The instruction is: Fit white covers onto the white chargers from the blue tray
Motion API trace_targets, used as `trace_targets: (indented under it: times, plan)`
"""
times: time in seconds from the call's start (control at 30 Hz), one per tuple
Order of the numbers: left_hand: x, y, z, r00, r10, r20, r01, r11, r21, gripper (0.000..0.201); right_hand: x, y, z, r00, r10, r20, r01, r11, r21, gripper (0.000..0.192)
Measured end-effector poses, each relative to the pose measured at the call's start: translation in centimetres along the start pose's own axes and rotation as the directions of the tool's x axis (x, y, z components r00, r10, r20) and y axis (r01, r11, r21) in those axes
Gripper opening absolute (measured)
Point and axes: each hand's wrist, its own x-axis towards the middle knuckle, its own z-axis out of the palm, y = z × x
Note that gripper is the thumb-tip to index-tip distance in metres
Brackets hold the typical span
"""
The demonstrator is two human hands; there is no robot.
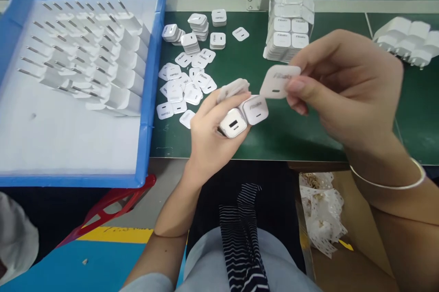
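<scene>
My left hand (214, 132) is closed around white plug chargers whose ends face up. One charger (233, 122) shows a dark rectangular port and a smaller slot; a second charger (256, 110) beside it has a printed face with one small slot. Another flat-topped white piece (233, 89) sits at the fingers of that hand, partly hidden and blurred. Between thumb and fingers, my right hand (346, 86) pinches a thin white square cover plate (278, 82) with grey lettering and a slot. The plate is just right of the chargers, held above the green bench.
A blue tray (147, 100) at left holds rows of white chargers (126, 81), pins up. Loose cover plates (185, 86) and small stacks lie beside it. More stacked plates (283, 38) stand at the back; several chargers (408, 40) lie at far right. A cardboard box (360, 237) is below.
</scene>
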Motion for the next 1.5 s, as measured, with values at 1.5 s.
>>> trace_targets:
  times: [1.5]
  plan:
    - [-0.3, -0.3, -0.1, 0.984, -0.087, 0.155, 0.089, 0.996, -0.004, 0.032, -0.4, -1.5, 1.4, 0.900, -0.029, 0.434, 0.184, 0.929, -0.320, 0.025]
